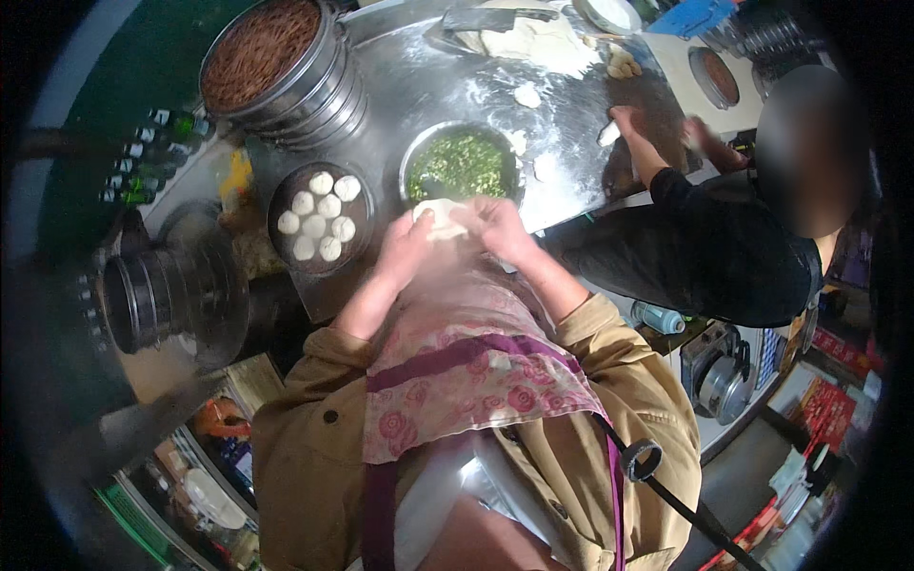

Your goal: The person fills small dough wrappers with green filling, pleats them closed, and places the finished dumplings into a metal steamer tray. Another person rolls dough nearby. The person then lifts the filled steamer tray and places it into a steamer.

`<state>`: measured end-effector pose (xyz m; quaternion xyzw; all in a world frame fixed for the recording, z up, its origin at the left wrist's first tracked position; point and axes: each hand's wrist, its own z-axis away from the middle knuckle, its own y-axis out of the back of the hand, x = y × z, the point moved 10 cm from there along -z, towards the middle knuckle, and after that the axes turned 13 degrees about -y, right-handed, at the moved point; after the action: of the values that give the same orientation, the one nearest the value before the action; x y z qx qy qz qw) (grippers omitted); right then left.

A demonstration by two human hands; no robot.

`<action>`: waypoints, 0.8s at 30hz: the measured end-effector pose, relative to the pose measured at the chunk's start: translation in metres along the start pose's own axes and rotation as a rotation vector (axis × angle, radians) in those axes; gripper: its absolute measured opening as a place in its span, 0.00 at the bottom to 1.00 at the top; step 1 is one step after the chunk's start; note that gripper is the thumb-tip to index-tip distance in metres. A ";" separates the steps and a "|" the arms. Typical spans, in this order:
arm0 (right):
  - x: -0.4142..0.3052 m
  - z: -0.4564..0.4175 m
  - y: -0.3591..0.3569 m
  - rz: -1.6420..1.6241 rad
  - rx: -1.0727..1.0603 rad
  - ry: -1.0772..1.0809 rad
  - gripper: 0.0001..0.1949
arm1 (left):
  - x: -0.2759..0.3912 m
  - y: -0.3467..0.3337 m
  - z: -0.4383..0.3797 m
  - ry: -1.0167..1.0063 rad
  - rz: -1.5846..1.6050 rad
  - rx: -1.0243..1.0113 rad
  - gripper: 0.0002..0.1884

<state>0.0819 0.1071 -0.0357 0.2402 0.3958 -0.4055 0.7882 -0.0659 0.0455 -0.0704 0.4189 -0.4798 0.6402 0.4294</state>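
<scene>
Between my two hands is a flat round dough wrapper (441,220), held at the near rim of a metal bowl. My left hand (405,244) grips its left edge, the thumb lying on top. At its right edge my right hand (500,227) pinches the dough with bent fingers. The bowl (404,165) holds a chopped green filling (460,165) with pale bits. Left of the bowl stands a round steamer tray (278,246) carrying several white filled buns (314,227). Whether any filling lies on the wrapper cannot be made out.
A tall stack of metal steamers (314,93) stands at the back left. Floured steel worktop (421,78) bears small dough pieces (527,95) and a large dough mass (535,46). On the right a co-worker (685,235) in dark clothes handles a rolling pin (609,134). Green bottles (153,153) stand left.
</scene>
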 end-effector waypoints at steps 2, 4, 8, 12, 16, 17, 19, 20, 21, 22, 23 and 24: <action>-0.005 -0.017 0.025 0.267 0.128 0.069 0.15 | -0.013 0.040 0.002 -0.009 0.017 0.162 0.20; -0.012 -0.021 0.043 0.524 0.223 0.148 0.15 | -0.006 0.071 0.011 0.014 0.137 0.296 0.20; -0.039 -0.006 0.015 1.130 0.217 0.276 0.16 | 0.015 0.077 0.016 -0.025 0.318 0.280 0.19; -0.009 -0.029 0.012 1.264 0.285 0.347 0.12 | -0.006 0.081 0.014 -0.042 0.136 0.366 0.17; -0.060 -0.024 0.005 1.072 0.099 0.119 0.11 | -0.016 0.064 0.013 0.040 0.228 0.348 0.16; -0.060 -0.033 0.007 1.104 0.108 0.198 0.11 | -0.021 0.061 0.012 0.069 0.257 0.335 0.17; -0.045 -0.070 0.014 1.158 0.129 0.358 0.11 | -0.032 0.056 0.006 0.125 0.310 0.304 0.17; -0.034 -0.087 0.031 1.091 0.227 0.241 0.11 | -0.035 0.055 0.003 0.136 0.307 0.316 0.17; -0.041 -0.085 0.026 1.163 0.218 0.239 0.11 | -0.038 0.056 0.003 0.147 0.315 0.347 0.17; -0.059 -0.078 0.019 1.236 0.210 0.233 0.12 | -0.041 0.056 0.003 0.160 0.324 0.375 0.17; -0.071 -0.070 0.013 1.307 0.204 0.227 0.12 | -0.044 0.057 0.003 0.174 0.331 0.401 0.17; -0.074 -0.062 0.006 1.338 0.160 0.238 0.12 | -0.048 0.059 0.001 0.166 0.301 0.392 0.17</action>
<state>0.0335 0.1870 -0.0104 0.5337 0.2147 0.1700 0.8001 -0.1087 0.0274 -0.1306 0.3641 -0.3667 0.8098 0.2780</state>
